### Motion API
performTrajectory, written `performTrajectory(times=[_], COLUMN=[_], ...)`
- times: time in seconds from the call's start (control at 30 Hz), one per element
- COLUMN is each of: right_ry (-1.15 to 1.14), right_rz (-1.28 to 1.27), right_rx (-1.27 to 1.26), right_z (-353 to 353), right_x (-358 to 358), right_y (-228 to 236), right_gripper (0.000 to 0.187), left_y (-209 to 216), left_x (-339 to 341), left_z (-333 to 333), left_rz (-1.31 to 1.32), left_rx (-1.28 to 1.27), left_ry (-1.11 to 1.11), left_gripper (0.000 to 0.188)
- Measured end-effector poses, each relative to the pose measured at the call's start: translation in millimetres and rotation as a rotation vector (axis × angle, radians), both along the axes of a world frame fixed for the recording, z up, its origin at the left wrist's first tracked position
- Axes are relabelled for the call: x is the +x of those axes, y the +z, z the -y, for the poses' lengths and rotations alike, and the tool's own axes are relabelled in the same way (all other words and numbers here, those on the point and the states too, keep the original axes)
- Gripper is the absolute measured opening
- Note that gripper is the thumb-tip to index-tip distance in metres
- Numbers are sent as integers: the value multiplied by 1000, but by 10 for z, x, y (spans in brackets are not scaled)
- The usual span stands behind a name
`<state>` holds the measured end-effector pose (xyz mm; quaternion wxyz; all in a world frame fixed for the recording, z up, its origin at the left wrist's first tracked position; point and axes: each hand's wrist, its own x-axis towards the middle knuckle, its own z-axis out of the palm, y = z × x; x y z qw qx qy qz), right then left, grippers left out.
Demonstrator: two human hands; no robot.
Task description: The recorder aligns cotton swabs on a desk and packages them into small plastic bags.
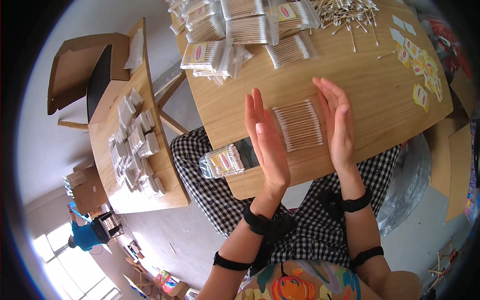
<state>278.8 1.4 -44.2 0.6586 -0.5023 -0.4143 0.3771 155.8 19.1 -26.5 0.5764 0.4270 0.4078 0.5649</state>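
Note:
A flat row of cotton swabs (300,125) lies on the wooden table (370,85) between my two hands. My left hand (267,142) stands on edge just left of the row, fingers straight and together, holding nothing. My right hand (337,122) stands on edge just right of the row, palm facing inward, also holding nothing. A filled clear bag of swabs (222,161) with a yellow label rests at the table's near edge, left of my left hand.
Packed swab bags (235,30) are piled at the far side, loose swabs (350,15) beside them, yellow labels (422,70) along the right. A second table (150,170) on the left carries several bags. A cardboard box (80,65) sits beyond it. A person in blue (87,234) stands far off.

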Motion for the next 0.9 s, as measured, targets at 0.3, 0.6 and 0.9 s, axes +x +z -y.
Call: performTrajectory(times=[0.3,0.6,0.9], right_ry=[89,-25,-31], right_rz=[-194,73,710], right_rx=[10,-83,-2], right_z=[11,316,505], right_x=[-49,273,395], right_y=[-20,251,35], right_gripper=[66,31,21], left_y=[44,-66,-100], left_x=[-43,-190,-156], left_z=[57,177,177], left_rz=[-64,-1497,-1497], left_rx=[69,645,634], left_ry=[-166,-442,-446], left_gripper=[75,122,118])
